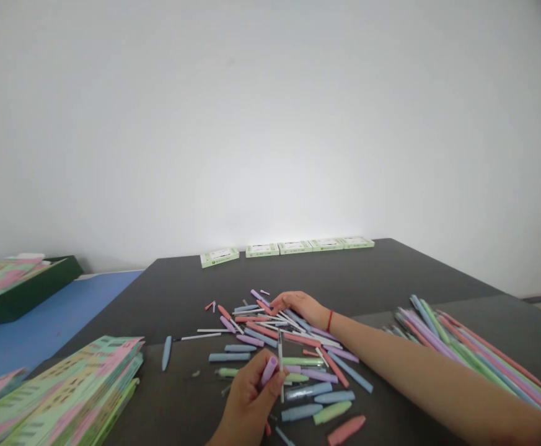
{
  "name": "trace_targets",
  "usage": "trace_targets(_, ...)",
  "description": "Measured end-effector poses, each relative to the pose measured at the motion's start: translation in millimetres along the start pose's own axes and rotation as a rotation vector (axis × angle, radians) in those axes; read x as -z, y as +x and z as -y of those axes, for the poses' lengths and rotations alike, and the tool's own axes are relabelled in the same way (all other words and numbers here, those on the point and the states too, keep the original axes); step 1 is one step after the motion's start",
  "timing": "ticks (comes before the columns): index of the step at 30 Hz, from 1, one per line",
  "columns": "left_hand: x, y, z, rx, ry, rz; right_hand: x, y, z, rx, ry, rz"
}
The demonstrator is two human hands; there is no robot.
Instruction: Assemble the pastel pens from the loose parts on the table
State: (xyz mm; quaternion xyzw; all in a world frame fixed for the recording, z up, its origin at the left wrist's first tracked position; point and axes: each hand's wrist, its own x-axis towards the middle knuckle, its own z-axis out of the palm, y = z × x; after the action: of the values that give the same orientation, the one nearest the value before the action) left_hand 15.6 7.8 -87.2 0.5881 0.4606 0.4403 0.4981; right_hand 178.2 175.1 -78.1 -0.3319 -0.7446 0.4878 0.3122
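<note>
My left hand (251, 396) is closed around a purple pen barrel (269, 370), its open end pointing up. A thin pen refill (281, 359) stands upright at the same fingertips. Farther forward, my right hand (303, 308) reaches over the back of a loose pile of pen parts, fingers bent down and slightly apart beside a red pen part (264, 307). Its fingertips are partly hidden, and I see nothing held in them. Around both hands lie white refills (293, 322), blue barrels (302, 412), a green barrel (331, 412) and red barrels (346, 430).
Long bundled pens in several colours (475, 359) lie at the right. Flat printed cardboard (75, 390) is stacked at the near left. Several small boxes (295, 247) line the table's far edge by the wall. A dark green tray (28, 297) sits on a blue surface (98, 303) at left.
</note>
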Motion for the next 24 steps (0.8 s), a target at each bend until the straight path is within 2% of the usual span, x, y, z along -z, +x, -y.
trace_targets(4,1.8,0,2,-0.007,0.025,-0.003,-7,-6,24,0.03,-0.056,-0.051)
trace_targets(7,0.0,0,2,-0.003,0.018,-0.014,-8,-31,49,0.053,-0.099,-0.115)
trace_targets(12,-6.1,-2,-8,-0.024,-0.038,-0.032,-27,-88,87,-0.01,-0.06,-0.018)
trace_targets(15,-7.6,-3,-13,-0.042,-0.068,0.003,-41,-103,98,-0.037,-0.069,-0.002)
trace_targets(18,-6.4,-3,-13,-0.042,-0.102,0.057,-40,-105,107,-0.059,-0.13,-0.075)
trace_targets(21,-4.4,-2,-8,-0.019,-0.128,0.072,-26,-108,121,-0.081,-0.116,-0.188)
trace_targets(24,-4.1,-3,-7,-0.014,-0.118,0.088,-15,-116,133,-0.002,-0.182,-0.34)
